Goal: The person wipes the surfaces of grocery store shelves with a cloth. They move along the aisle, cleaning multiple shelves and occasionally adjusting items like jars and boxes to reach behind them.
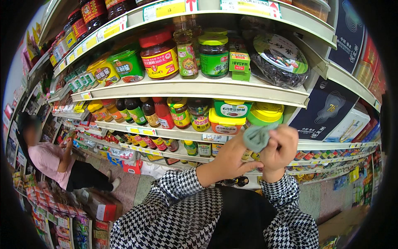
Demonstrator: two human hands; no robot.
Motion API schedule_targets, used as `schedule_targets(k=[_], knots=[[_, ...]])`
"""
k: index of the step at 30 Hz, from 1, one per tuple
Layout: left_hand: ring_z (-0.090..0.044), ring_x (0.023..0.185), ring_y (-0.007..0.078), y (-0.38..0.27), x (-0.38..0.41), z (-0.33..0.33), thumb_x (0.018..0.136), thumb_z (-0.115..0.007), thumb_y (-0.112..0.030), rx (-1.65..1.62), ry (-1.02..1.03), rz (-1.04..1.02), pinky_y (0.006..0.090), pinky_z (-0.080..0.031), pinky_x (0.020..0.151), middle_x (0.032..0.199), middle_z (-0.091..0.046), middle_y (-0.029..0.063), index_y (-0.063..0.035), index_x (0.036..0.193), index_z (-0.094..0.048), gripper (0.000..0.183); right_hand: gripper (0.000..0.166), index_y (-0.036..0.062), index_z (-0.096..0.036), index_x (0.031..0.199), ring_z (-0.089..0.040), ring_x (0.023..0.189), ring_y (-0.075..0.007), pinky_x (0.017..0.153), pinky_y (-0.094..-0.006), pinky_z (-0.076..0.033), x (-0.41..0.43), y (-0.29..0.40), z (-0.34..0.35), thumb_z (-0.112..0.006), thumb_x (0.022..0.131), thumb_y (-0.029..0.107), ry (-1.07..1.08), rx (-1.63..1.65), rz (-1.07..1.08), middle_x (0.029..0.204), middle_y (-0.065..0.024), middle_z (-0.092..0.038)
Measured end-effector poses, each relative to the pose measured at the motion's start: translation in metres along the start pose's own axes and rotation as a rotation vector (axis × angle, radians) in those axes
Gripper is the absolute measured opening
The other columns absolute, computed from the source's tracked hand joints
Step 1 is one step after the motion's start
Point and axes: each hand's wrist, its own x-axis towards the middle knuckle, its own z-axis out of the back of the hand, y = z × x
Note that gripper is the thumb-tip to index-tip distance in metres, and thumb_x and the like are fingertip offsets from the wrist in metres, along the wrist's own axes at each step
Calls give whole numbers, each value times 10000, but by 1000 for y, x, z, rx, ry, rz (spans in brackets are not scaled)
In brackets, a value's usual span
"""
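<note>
A folded grey-green cloth (256, 138) is bunched between my two hands, in front of the shelves. My right hand (279, 146) grips its right side with bent fingers. My left hand (228, 157) lies along the cloth's left side, its thumb reaching towards my right wrist; its fingertips are partly hidden behind the cloth. Just beyond the hands stand a yellow-lidded orange tub (225, 124), a green tub (233, 109) and a round tub with a yellow lid (266, 112). On the shelf above are a red-lidded jar (159, 56), a green-lidded jar (213, 57) and a wrapped round black pack (279, 62).
Shelf edges (192, 93) curve across the view at several heights. Dark blue boxes (323, 109) stand at the right. A person in a pink top (51, 158) stands in the aisle at the left, near a red and white box (106, 212) and racks of packets.
</note>
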Motion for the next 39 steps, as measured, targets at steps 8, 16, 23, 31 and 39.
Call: schedule_targets(k=[8,16,23,31,39], knots=[[-691,963,369,6,-3,0,961,-632,-174,-159,-64,38,406,-540,815,1085,-693,196,5,1138,-673,255,446,-14,-648,1220,-636,994,-315,898,-387,-507,-28,4,19,-717,937,323,215,198,-220,1121,-186,-640],[-680,887,368,30,-26,-15,1007,-575,-201,-283,318,362,403,-537,774,998,-681,206,16,1208,-600,297,435,-19,-590,1304,-660,1080,-321,958,-398,-500,-78,8,42,-685,911,141,521,274,-766,1203,-200,-657],[-629,1099,238,29,-29,-29,942,-617,-49,-109,222,287,296,-563,804,1408,-479,227,45,1405,-502,486,405,-17,-600,1307,-667,1103,-324,963,-400,-508,-100,-21,60,-608,905,33,207,-172,-851,1199,-204,-669],[-586,1188,392,30,-16,-45,906,-679,-162,322,243,98,435,-528,966,1501,-377,318,34,1423,-502,580,427,5,-620,1221,-592,1107,-388,889,-418,-538,0,-49,32,-600,795,-23,378,-619,-265,1165,-202,-631],[-416,1372,466,37,-17,-50,861,-715,-130,384,238,16,505,-419,1104,1480,-378,327,28,1381,-532,574,328,37,-710,1069,-641,999,-378,867,-432,-541,20,-73,-16,-671,754,121,673,-916,-357,994,-163,-691]])
